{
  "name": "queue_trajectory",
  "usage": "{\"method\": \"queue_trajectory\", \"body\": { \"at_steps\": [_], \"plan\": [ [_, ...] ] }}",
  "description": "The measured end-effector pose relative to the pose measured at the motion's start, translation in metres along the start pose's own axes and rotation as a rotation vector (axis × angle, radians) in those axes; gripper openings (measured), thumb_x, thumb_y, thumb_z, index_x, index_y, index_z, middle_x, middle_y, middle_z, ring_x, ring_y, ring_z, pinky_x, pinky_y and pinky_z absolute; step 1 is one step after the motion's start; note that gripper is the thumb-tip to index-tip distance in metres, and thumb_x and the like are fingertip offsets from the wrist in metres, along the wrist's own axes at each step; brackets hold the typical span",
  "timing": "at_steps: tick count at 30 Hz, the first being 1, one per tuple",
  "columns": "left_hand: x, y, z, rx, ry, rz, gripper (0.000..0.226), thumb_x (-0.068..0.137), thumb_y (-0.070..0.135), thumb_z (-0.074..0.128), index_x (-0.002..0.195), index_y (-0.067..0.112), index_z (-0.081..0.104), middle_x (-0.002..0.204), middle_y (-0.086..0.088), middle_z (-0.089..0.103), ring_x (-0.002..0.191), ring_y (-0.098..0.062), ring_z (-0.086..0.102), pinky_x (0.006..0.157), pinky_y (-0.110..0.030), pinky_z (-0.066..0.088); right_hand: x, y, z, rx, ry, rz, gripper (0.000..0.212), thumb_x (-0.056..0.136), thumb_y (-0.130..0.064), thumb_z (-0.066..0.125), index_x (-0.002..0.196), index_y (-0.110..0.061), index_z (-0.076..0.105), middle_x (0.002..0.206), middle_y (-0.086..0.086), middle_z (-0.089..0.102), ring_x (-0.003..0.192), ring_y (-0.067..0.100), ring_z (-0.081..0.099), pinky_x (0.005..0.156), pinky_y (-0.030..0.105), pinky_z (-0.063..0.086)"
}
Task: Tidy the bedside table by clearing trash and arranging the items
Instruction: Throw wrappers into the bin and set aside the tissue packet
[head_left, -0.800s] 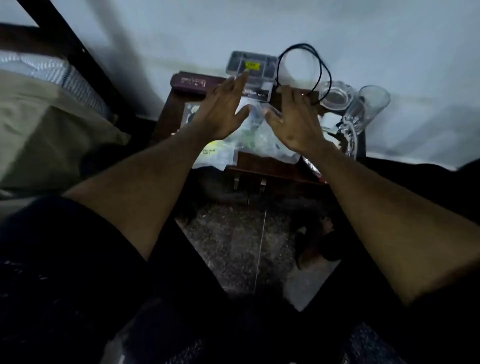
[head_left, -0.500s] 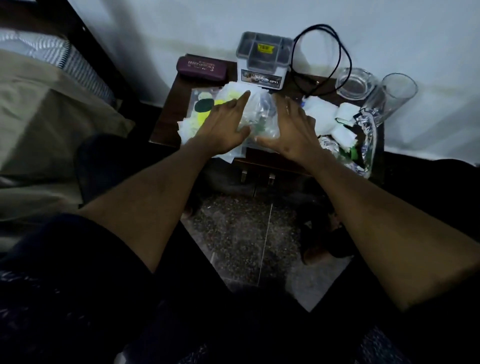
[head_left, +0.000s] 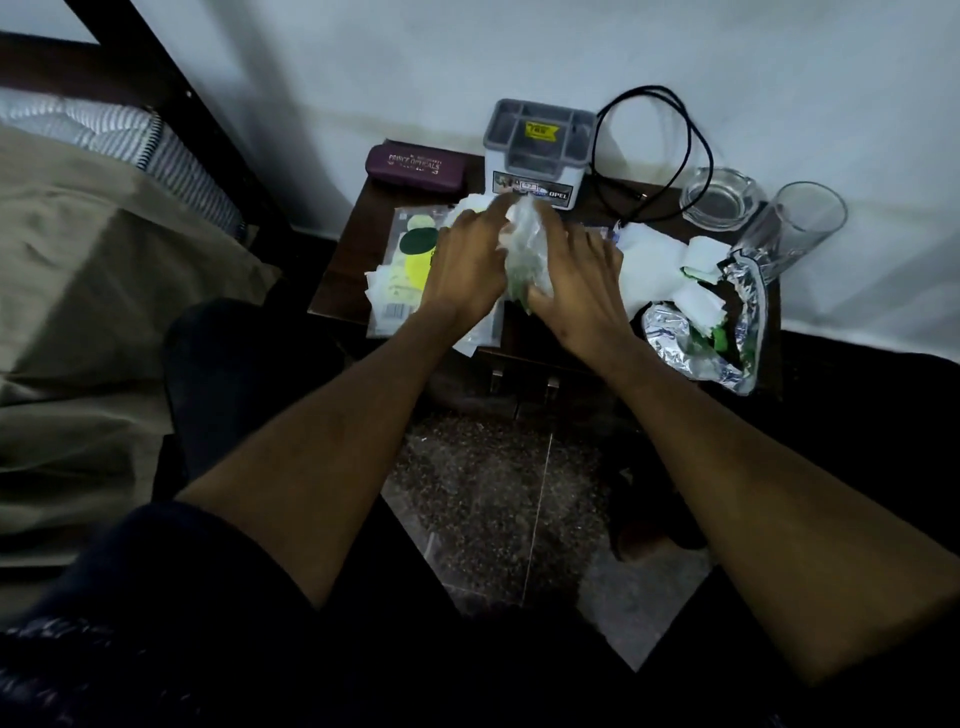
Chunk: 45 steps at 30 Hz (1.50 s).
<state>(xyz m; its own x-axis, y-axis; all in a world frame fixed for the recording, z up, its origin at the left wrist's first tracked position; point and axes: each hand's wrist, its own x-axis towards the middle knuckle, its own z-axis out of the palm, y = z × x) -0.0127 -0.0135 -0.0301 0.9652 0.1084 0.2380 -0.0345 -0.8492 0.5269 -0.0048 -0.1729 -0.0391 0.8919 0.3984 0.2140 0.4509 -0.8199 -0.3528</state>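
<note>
— Plastic, crinkled and clear: your left hand and right hand curl their fingers round the bag from both sides, at the bedside table centre.

— Why both?

— Probably to bunch loose trash together; foil wrapper and tissues wait beside your right.

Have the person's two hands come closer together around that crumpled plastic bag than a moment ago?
Yes. Left hand and right hand closed inward onto the plastic bag, below the grey box.

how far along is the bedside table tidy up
Barely begun; nothing looks cleared. Left hand and right hand gather the crumpled clear plastic bag. Still on the table: white tissues, foil wrapper, flat packet, loose cable.
</note>
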Motion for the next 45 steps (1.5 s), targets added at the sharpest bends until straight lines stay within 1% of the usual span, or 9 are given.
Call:
{"method": "queue_trajectory", "body": {
  "at_steps": [4,8,18,22,27,31,34,40,45],
  "plan": [
    [0.014,0.036,-0.017,-0.451,0.284,-0.059,0.038,0.082,-0.002,0.059,0.113,0.01,0.076,0.094,-0.001,0.08,0.079,-0.007,0.073,0.068,-0.019,0.059,0.013,-0.015,-0.029,0.316,0.181,0.017,0.077,0.09,-0.032,0.055,0.163,-0.015,0.035,0.14,0.019,0.057,0.125,0.036,0.055,0.103,0.043,0.046],
    [0.03,0.069,-0.024,-0.885,0.321,-0.132,0.037,0.074,-0.007,0.053,0.099,0.009,0.075,0.093,-0.009,0.08,0.087,-0.023,0.078,0.079,-0.042,0.066,0.015,-0.019,-0.06,0.537,0.273,0.027,0.065,0.101,-0.023,0.055,0.162,-0.011,0.036,0.159,0.014,0.047,0.144,0.025,0.045,0.116,0.017,0.033],
    [0.016,0.18,0.019,-1.568,-0.084,-0.409,0.029,0.094,0.007,0.048,0.087,0.011,0.076,0.094,-0.011,0.074,0.094,-0.026,0.068,0.077,-0.032,0.051,-0.034,0.03,-0.13,0.595,0.581,0.247,0.065,0.098,-0.027,0.072,0.157,-0.016,0.045,0.153,0.001,0.055,0.135,0.017,0.053,0.111,0.021,0.044],
    [0.006,0.224,0.036,-1.454,-0.194,-0.305,0.03,0.098,0.005,0.05,0.092,0.011,0.079,0.093,-0.004,0.079,0.08,-0.011,0.065,0.058,-0.019,0.042,-0.056,0.069,-0.147,0.552,0.641,0.345,0.061,0.096,-0.025,0.069,0.153,-0.022,0.047,0.146,-0.007,0.058,0.127,0.014,0.057,0.104,0.034,0.053],
    [0.02,0.197,0.036,-1.142,-0.176,-0.241,0.019,0.092,0.004,0.064,0.102,0.006,0.08,0.098,-0.013,0.082,0.084,-0.016,0.075,0.066,-0.025,0.055,-0.072,0.123,-0.163,0.562,0.547,0.508,0.065,0.099,-0.028,0.072,0.152,-0.018,0.036,0.141,0.007,0.06,0.115,0.018,0.064,0.093,0.028,0.056],
    [0.031,0.104,0.015,-0.895,0.003,-0.331,0.022,0.075,0.017,0.07,0.094,0.01,0.079,0.081,0.003,0.078,0.081,-0.02,0.072,0.076,-0.036,0.057,-0.095,0.172,-0.164,0.555,0.559,0.643,0.059,0.099,-0.031,0.073,0.146,-0.015,0.041,0.124,-0.004,0.058,0.099,-0.001,0.064,0.082,0.004,0.052],
    [0.016,0.075,0.018,-0.533,-0.038,-0.285,0.034,0.078,0.026,0.077,0.109,0.012,0.077,0.098,-0.006,0.08,0.092,-0.023,0.076,0.087,-0.046,0.063,-0.117,0.208,-0.161,0.55,0.657,0.75,0.056,0.096,-0.035,0.073,0.14,-0.014,0.047,0.104,-0.017,0.057,0.083,-0.008,0.06,0.087,0.023,0.057],
    [-0.041,0.13,0.07,-0.073,-0.371,0.207,0.101,0.078,0.069,0.076,0.163,0.032,0.035,0.16,-0.004,0.049,0.141,-0.03,0.051,0.115,-0.053,0.043,-0.161,0.256,-0.156,0.445,0.705,0.882,0.058,0.097,-0.03,0.072,0.141,-0.003,0.049,0.118,0.004,0.058,0.106,0.012,0.058,0.073,-0.004,0.038],
    [-0.063,0.166,0.102,0.129,-0.403,0.321,0.117,0.076,0.071,0.077,0.169,0.036,0.016,0.17,-0.002,0.031,0.154,-0.029,0.034,0.114,-0.057,0.036,-0.174,0.278,-0.136,0.419,0.674,0.931,0.068,0.084,-0.046,0.073,0.134,-0.004,0.053,0.128,0.016,0.068,0.113,0.024,0.068,0.095,0.028,0.052]
  ]
}}
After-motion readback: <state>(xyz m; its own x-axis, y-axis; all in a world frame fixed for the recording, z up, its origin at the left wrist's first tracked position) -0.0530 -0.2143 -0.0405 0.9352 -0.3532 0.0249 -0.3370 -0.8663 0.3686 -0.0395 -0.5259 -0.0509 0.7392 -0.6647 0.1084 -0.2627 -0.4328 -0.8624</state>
